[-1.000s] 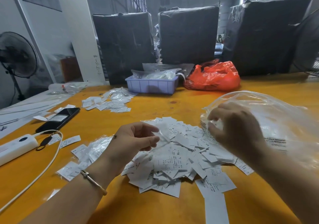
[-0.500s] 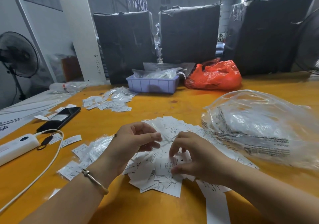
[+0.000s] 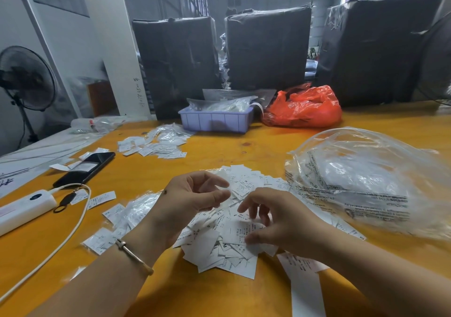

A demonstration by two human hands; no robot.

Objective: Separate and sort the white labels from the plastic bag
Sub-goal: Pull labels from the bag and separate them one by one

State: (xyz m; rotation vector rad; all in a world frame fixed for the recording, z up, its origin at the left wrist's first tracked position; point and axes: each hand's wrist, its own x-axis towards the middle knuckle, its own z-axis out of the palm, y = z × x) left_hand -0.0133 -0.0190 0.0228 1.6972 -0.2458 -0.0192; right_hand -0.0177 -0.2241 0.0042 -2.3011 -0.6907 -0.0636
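Observation:
A loose pile of white labels (image 3: 231, 248) lies on the yellow table (image 3: 244, 146) in front of me. My left hand (image 3: 192, 199) hovers over the pile's left side, thumb and curled fingers pinching a thin white label (image 3: 227, 189). My right hand (image 3: 280, 221) rests on the pile with its fingers spread and loosely bent, its thumb touching a printed label. The clear plastic bag (image 3: 366, 182) lies crumpled on the table to the right, apart from both hands.
Sorted labels (image 3: 156, 146) lie at the back left, more small packets (image 3: 114, 221) near my left wrist. A phone (image 3: 85, 168), a white power bank (image 3: 24, 207) with cable, a purple tray (image 3: 214, 121) and a red bag (image 3: 302, 107) stand around.
My right hand let go of the plastic bag, which now lies on the table, and came down left onto the label pile. My left hand stayed almost in place.

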